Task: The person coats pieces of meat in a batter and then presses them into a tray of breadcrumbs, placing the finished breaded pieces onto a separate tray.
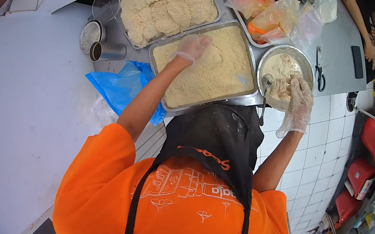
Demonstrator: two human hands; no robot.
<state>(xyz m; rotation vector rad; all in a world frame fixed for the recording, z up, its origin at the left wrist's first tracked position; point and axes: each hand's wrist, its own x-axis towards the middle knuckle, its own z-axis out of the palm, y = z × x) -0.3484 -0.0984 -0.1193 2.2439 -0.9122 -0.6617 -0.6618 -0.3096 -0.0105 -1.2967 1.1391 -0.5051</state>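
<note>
My left hand, in a clear plastic glove, is over the pale breadcrumbs in a metal tray. Its fingers are blurred, and whether anything lies under them is hidden. On the right, my gloved right hand reaches into a round metal bowl of creamy batter. Its fingertips are bent down beside pale, batter-coated pieces of raw meat; a grip on one cannot be made out. A metal spoon leans over the bowl's near rim, left of that hand.
Crumb-coated pieces heap a tray behind. Plastic bags lie in another tray. Scissors and a phone lie right, near another person's arm. A metal cup, wire strainer and blue bag are left.
</note>
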